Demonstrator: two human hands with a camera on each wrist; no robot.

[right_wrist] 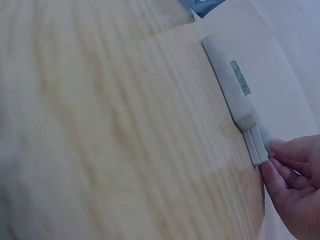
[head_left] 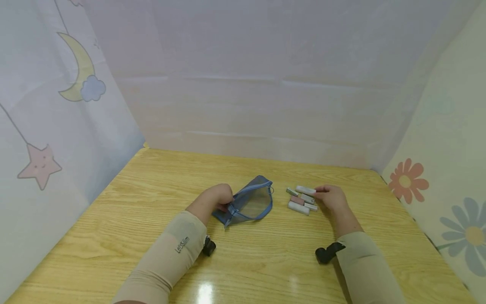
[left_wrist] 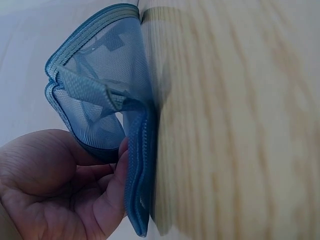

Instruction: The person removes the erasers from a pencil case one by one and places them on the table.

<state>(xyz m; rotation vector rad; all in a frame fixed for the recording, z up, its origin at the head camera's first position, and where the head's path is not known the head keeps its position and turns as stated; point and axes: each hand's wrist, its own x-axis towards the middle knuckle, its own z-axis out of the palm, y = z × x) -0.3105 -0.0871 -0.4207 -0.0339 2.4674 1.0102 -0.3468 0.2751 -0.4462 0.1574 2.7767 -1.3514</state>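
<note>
A blue mesh zipper pouch point(head_left: 253, 202) lies on the table with its mouth spread wide. My left hand point(head_left: 216, 197) grips the pouch by its near left end, and in the left wrist view the thumb and fingers fold around the mesh pouch point(left_wrist: 102, 65). To the right is a small cluster of cosmetic tubes. My right hand point(head_left: 334, 197) pinches the right end of the rearmost white tube point(head_left: 305, 190) between thumb and fingertips. Beside it lie a pink tube point(head_left: 297, 200), a greenish one point(head_left: 292, 191) and a thick white tube point(head_left: 298, 207) at the front.
The wooden table point(head_left: 262, 261) meets a pale cloth backdrop point(head_left: 265, 114) at its far edge. Printed side cloths stand at left and right. A black wrist camera point(head_left: 208, 246) sits on the left sleeve, and another camera point(head_left: 325, 254) on the right one.
</note>
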